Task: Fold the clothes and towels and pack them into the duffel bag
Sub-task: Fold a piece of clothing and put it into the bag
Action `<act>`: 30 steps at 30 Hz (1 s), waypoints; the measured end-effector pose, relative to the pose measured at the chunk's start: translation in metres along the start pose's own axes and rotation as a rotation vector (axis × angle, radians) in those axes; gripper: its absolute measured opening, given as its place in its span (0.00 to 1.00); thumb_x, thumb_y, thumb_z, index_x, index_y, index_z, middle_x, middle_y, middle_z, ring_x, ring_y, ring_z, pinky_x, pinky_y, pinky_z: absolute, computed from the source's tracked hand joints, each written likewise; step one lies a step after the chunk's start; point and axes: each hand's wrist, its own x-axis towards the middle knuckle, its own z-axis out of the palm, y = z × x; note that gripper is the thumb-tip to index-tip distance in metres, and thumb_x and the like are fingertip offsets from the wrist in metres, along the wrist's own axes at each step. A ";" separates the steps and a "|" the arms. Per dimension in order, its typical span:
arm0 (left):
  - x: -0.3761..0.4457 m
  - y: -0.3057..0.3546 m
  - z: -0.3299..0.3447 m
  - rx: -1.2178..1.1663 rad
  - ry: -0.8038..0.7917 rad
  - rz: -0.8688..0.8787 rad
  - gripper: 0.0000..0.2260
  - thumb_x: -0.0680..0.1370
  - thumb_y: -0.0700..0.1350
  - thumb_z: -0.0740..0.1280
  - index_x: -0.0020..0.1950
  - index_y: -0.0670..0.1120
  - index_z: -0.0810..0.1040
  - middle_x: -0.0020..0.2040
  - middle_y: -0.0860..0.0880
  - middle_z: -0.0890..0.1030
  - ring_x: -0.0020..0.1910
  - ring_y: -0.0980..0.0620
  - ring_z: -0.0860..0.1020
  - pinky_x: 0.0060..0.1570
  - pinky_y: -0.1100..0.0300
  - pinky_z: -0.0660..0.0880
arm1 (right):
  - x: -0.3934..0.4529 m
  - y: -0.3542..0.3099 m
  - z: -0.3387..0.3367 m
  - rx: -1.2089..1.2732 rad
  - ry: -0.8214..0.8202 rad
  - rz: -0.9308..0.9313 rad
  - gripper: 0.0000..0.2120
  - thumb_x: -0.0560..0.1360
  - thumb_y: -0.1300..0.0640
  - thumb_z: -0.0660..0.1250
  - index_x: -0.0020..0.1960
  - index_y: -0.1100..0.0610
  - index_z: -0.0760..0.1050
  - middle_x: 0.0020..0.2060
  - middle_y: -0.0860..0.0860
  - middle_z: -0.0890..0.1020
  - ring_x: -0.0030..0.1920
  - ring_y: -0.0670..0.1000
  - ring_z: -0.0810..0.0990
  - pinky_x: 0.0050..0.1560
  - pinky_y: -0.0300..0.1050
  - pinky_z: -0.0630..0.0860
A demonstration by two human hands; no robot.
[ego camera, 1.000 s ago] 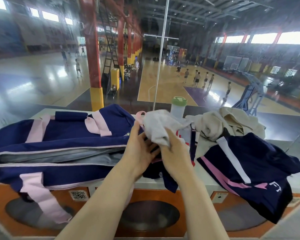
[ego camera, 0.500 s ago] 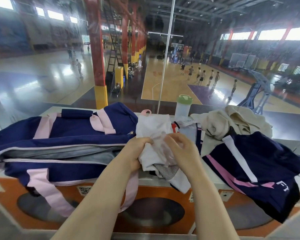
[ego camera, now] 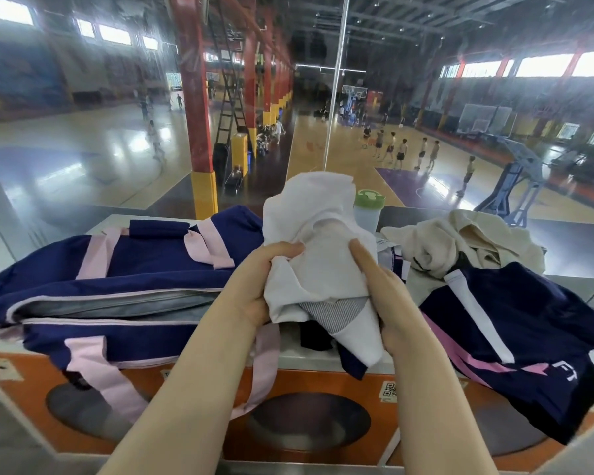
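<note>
Here, left hand [ego camera: 254,286] and right hand [ego camera: 388,299] gripping a white garment [ego camera: 319,241] between them, open duffel bag [ego camera: 117,286] left of the hands, navy shorts [ego camera: 515,337] right.

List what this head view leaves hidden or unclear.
- Inside of the duffel bag: only grey lining shows through the open zip.
- Bottle: its lower part is behind the white garment held in the left hand and right hand.
- Navy shorts: cut off at the right edge.

Dim hall, blown-out high windows [ego camera: 542,65], floor glare, fisheye edges, perhaps hazy glass.
</note>
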 end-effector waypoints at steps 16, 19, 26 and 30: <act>-0.036 0.053 -0.043 0.484 0.153 0.020 0.15 0.77 0.34 0.64 0.61 0.47 0.74 0.54 0.42 0.82 0.53 0.43 0.81 0.55 0.48 0.77 | -0.009 -0.015 0.061 0.003 -0.243 0.032 0.13 0.73 0.55 0.72 0.56 0.58 0.82 0.51 0.57 0.85 0.52 0.57 0.84 0.60 0.56 0.77; -0.043 0.055 -0.042 0.719 0.208 0.120 0.15 0.78 0.33 0.61 0.47 0.54 0.66 0.46 0.49 0.75 0.45 0.51 0.76 0.40 0.58 0.74 | -0.011 -0.013 0.087 -0.226 -0.149 -0.095 0.10 0.72 0.57 0.70 0.53 0.55 0.80 0.46 0.55 0.86 0.47 0.55 0.85 0.52 0.55 0.81; -0.032 0.034 -0.061 1.001 0.179 0.304 0.29 0.77 0.47 0.66 0.74 0.56 0.57 0.58 0.54 0.77 0.53 0.59 0.78 0.43 0.68 0.76 | -0.012 -0.008 0.132 -0.354 -0.182 -0.179 0.24 0.67 0.34 0.67 0.59 0.45 0.76 0.47 0.48 0.84 0.49 0.49 0.83 0.53 0.51 0.80; -0.032 0.029 -0.075 0.897 0.093 0.204 0.40 0.68 0.42 0.68 0.77 0.52 0.56 0.66 0.42 0.75 0.59 0.52 0.79 0.55 0.57 0.79 | -0.004 -0.005 0.142 -0.451 -0.218 -0.198 0.28 0.61 0.31 0.68 0.56 0.45 0.78 0.45 0.45 0.85 0.47 0.46 0.84 0.51 0.47 0.81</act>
